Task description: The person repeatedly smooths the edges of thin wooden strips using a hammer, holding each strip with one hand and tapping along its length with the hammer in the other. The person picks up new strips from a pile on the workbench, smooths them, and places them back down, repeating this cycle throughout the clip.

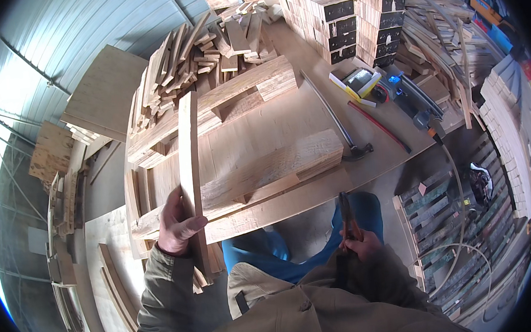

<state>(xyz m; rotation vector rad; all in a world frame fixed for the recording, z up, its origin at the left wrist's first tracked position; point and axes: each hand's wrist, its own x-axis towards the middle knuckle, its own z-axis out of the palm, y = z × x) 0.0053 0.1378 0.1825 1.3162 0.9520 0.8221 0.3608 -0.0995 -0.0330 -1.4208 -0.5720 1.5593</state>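
Note:
My left hand (pixel 177 221) is wrapped round the near end of a long pale wooden board (pixel 188 147), thumb across its top. The board points away from me and lies across a pallet-like wooden frame (pixel 259 169) on the worktable (pixel 244 130). My right hand (pixel 364 245) is closed round the reddish handles of a pair of pliers (pixel 346 213), held low by my right thigh with the dark jaws upward. Beyond the frame's right end lies a claw hammer (pixel 333 114), its head toward me.
Loose wooden offcuts (pixel 176 57) heap at the far left of the table. Block stacks (pixel 335 20) stand behind. At right lie a red bar (pixel 381 125), a yellow-and-white box (pixel 357 82) and a nail gun (pixel 413 101) with a hose (pixel 456 170) trailing over a slatted pallet (pixel 438 215).

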